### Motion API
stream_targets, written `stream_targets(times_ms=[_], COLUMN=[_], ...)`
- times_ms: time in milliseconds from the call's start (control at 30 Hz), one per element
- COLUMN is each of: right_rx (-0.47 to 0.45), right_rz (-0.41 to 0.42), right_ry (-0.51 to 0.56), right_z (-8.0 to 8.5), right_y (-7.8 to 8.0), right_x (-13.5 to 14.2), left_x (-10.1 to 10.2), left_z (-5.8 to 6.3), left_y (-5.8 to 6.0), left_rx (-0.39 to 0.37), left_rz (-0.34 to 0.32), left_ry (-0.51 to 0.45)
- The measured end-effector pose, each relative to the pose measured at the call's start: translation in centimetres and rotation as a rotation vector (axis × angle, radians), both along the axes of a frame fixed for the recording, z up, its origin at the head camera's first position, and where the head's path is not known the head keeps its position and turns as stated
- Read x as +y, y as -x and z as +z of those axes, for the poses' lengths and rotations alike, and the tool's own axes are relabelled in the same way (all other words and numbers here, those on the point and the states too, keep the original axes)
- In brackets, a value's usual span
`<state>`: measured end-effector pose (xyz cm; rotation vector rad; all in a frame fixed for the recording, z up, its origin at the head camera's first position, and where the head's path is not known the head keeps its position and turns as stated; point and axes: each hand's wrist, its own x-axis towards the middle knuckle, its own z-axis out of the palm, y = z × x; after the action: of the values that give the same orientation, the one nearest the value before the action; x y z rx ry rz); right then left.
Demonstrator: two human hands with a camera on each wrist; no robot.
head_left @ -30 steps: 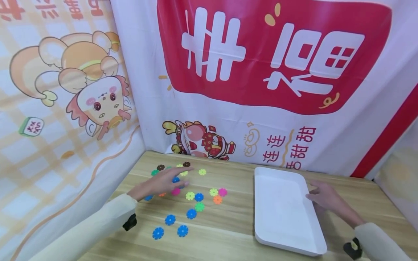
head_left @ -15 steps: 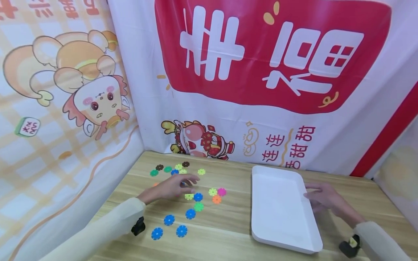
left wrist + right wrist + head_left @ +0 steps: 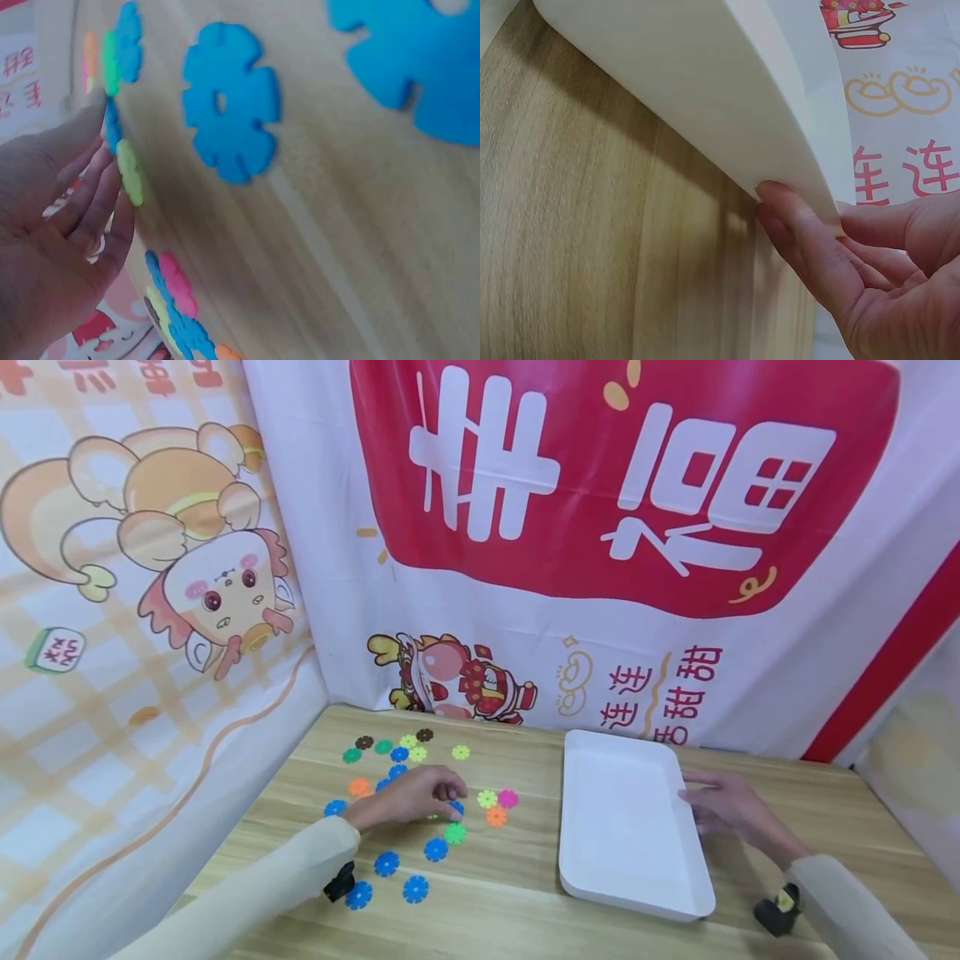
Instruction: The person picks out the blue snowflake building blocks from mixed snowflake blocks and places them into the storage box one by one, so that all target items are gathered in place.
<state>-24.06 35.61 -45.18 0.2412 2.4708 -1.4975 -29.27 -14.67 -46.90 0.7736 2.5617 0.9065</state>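
Observation:
My left hand [image 3: 420, 795] hovers low over the scattered snowflake discs, its fingers loosely bent. Its thumb is close to a blue snowflake disc [image 3: 456, 810]; in the left wrist view, a yellow-green snowflake disc [image 3: 130, 172] lies by the fingertips. Contact with either cannot be made out, and the hand partly covers some discs. On the right, my right hand [image 3: 723, 806] grips the side of a white rectangular tray [image 3: 678, 906]. The right wrist view has the thumb at the rim and fingers against the outer wall [image 3: 675, 82].
More discs lie about on the wooden table [image 3: 487, 893]: blue ones [image 3: 416, 888] nearer me, a pink one [image 3: 507, 798] and an orange one [image 3: 497, 816] between hand and tray, brown ones [image 3: 364, 742] at the back. Printed cloth [image 3: 337, 610] hangs behind the table.
My left hand has moved right and nearer, from the back cluster of discs to the blue one. The right hand has drawn the tray a little leftward.

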Motion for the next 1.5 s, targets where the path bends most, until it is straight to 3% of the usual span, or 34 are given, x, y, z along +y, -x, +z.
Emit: stream_targets(times_ms=[233,533,733,933,1033,1133,1300,1500], right_rx=[0.006,-0.004,-0.020,-0.030,-0.031,-0.026,-0.024,-0.022], right_rz=[-0.006,-0.001,-0.022,-0.014,-0.001,0.006,-0.003,-0.023], right_ry=[-0.001,0.043,0.042,0.031,0.066,0.101,0.111,0.077], right_z=[-0.2,-0.2,0.0,0.2,0.1,-0.1,-0.1,0.1], right_y=[0.4,0.4,0.6,0.7,0.7,0.7,0.6,0.7], right_x=[-0.4,-0.7,-0.9,-1.1,-1.2,-1.3,-1.9,-3.3], left_x=[0.3,0.4,0.5,1.1,2.2,3.7,6.8,10.1], left_z=[-0.2,0.1,1.1,2.2,2.7,3.3,4.3,4.4], left_y=[0.2,0.4,0.2,0.1,0.4,0.9,1.9,3.2], left_rx=[0.053,0.061,-0.016,-0.145,-0.221,-0.299,-0.370,-0.357], left_rz=[-0.033,-0.010,0.068,0.207,0.261,0.273,0.220,0.167], left_ry=[0.026,0.038,-0.109,-0.249,-0.322,-0.411,-0.477,-0.541])
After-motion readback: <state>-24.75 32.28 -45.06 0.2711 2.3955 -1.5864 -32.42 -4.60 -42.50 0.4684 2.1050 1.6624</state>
